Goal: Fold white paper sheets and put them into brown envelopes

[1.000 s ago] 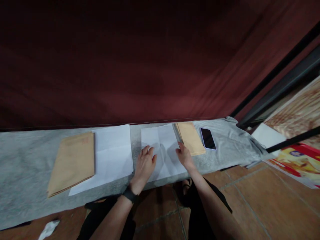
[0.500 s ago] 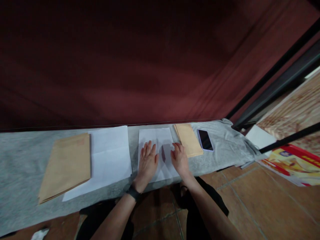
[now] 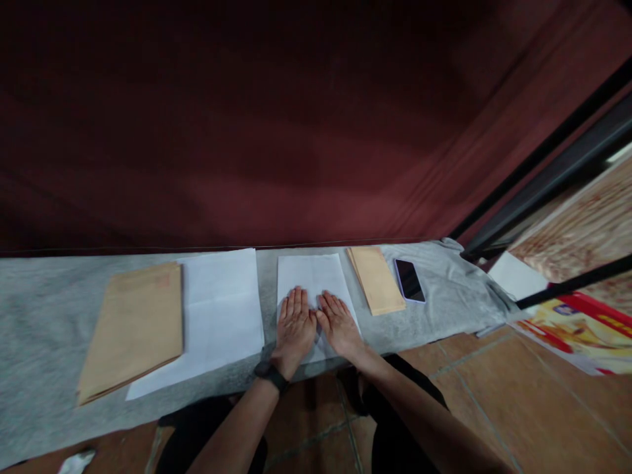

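Observation:
A white sheet of paper [image 3: 311,266] with faint crease lines lies on the grey cloth in front of me. My left hand [image 3: 296,329] rests flat on its left half, fingers stretched forward. Flat on the right half is my right hand [image 3: 340,326], its thumb close to the left thumb, fingers extended. Neither hand grips anything. Parts of the paper are hidden beneath both hands. Just right of the sheet is a small stack of tan envelopes [image 3: 378,280]. To the left, larger white sheets [image 3: 222,309] lie partly under large brown envelopes [image 3: 135,329].
A phone [image 3: 409,280] lies right of the small envelopes. Grey cloth [image 3: 449,283] covers the long narrow surface, with a dark red wall [image 3: 296,164] behind it. Black bars [image 3: 573,283] and a colourful printed box [image 3: 582,322] stand at the right, above a tiled floor [image 3: 484,395].
My right hand has moved left from the paper's right edge and flattened beside the left hand. My left hand has slid slightly nearer to me. The view has shifted a little.

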Action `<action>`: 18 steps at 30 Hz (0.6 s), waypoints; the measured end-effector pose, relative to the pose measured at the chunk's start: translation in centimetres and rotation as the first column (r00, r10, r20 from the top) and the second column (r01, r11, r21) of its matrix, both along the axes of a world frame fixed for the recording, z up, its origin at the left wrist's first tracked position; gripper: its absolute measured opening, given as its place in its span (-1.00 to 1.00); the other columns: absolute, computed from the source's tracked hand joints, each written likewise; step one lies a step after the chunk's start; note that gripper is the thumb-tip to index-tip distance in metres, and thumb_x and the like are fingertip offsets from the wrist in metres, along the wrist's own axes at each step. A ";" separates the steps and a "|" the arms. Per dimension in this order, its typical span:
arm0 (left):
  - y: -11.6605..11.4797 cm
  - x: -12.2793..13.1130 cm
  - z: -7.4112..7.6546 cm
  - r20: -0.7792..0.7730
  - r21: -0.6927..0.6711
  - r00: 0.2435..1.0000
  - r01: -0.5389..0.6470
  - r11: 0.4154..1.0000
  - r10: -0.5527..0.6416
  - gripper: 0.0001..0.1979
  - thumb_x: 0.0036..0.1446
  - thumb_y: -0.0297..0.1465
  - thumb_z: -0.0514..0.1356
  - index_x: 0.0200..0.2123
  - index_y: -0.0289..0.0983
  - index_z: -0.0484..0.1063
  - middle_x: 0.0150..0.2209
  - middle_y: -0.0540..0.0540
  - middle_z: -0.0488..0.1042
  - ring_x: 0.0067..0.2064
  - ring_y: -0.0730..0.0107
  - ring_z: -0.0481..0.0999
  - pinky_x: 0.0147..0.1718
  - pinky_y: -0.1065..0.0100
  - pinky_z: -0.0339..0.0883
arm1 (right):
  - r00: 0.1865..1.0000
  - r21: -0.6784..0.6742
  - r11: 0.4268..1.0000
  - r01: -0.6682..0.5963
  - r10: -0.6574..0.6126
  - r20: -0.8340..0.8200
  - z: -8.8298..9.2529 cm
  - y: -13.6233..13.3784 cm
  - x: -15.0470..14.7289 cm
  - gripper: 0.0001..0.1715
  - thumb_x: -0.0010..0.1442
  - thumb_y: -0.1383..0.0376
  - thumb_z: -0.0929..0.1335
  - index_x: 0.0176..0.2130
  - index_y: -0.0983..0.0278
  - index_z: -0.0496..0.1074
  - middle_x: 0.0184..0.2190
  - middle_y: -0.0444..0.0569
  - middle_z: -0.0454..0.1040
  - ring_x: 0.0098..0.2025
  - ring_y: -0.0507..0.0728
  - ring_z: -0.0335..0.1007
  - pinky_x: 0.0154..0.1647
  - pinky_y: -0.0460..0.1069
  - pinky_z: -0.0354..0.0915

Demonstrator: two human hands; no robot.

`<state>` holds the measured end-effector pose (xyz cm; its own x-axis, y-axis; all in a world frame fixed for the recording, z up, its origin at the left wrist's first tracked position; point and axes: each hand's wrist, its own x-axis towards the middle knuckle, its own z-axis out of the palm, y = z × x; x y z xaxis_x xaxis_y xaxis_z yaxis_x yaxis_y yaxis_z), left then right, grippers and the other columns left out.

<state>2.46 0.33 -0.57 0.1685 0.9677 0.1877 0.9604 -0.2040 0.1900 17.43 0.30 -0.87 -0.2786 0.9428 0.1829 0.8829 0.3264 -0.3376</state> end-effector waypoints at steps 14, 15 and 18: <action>1.0 0.3 1.0 -0.052 -0.038 0.989 -0.142 0.989 0.140 -0.40 0.32 -0.43 -0.12 0.38 -0.50 0.15 0.41 -0.38 0.14 0.43 -0.05 0.14 0.34 -0.10 0.07 | 0.998 0.032 0.999 -0.017 0.015 0.068 -0.1 7.1 -1.9 -0.41 0.50 0.16 0.15 0.42 0.24 0.15 0.46 0.09 0.06 0.49 0.26 -0.06 0.47 0.27 -0.11; 1.1 0.2 1.1 -0.051 -0.036 0.989 -0.142 0.989 0.140 -0.40 0.32 -0.43 -0.12 0.37 -0.50 0.17 0.41 -0.40 0.16 0.42 -0.07 0.18 0.32 -0.10 0.10 | 0.997 0.034 0.999 -0.023 0.020 0.072 -0.2 7.1 -1.7 -0.40 0.51 0.15 0.14 0.42 0.25 0.15 0.46 0.09 0.05 0.49 0.27 -0.07 0.47 0.26 -0.12; 1.3 0.2 1.4 -0.023 -0.009 0.990 -0.139 0.990 0.139 -0.41 0.33 -0.40 -0.13 0.36 -0.52 0.19 0.39 -0.42 0.20 0.41 -0.06 0.20 0.32 -0.07 0.14 | 0.996 0.028 0.999 -0.032 0.029 0.084 -0.2 7.2 -1.4 -0.38 0.51 0.12 0.11 0.43 0.28 0.11 0.47 0.10 0.02 0.49 0.28 -0.06 0.47 0.27 -0.12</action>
